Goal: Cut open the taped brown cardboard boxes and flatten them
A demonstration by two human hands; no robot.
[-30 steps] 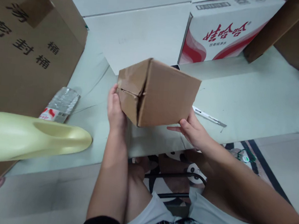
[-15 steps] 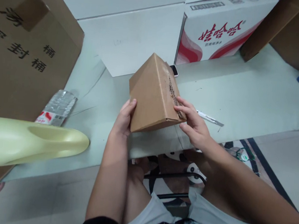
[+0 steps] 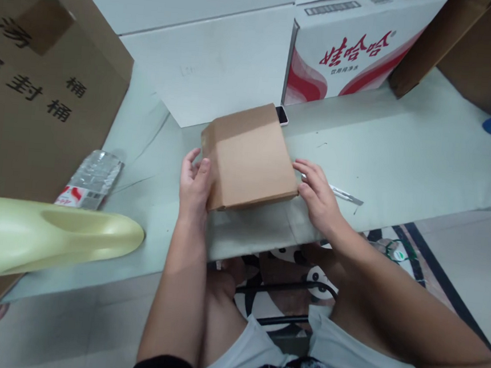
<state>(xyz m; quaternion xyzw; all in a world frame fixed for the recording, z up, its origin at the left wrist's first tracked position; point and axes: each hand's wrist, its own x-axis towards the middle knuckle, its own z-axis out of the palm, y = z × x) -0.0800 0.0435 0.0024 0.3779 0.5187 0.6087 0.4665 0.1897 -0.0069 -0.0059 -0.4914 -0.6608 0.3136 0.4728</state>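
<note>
A small brown cardboard box (image 3: 250, 156) rests on the pale table (image 3: 402, 157) in front of me, its plain face up. My left hand (image 3: 194, 182) presses against the box's left side with fingers wrapped along the edge. My right hand (image 3: 319, 196) holds the box's right lower corner, fingers curled against it. A dark phone (image 3: 282, 115) peeks out behind the box's far corner. A thin silvery utility knife (image 3: 345, 195) lies on the table just right of my right hand.
A large brown carton with black characters (image 3: 34, 91) stands at left, a crushed plastic bottle (image 3: 91, 177) beside it. A pale yellow plastic object (image 3: 47, 238) juts in from the left. A red-and-white carton (image 3: 347, 50) and white boards stand behind. More brown boxes at top right.
The box was turned over in my hands from a seam-up tilt and lowered flat onto the table. Both hands shifted to its sides.
</note>
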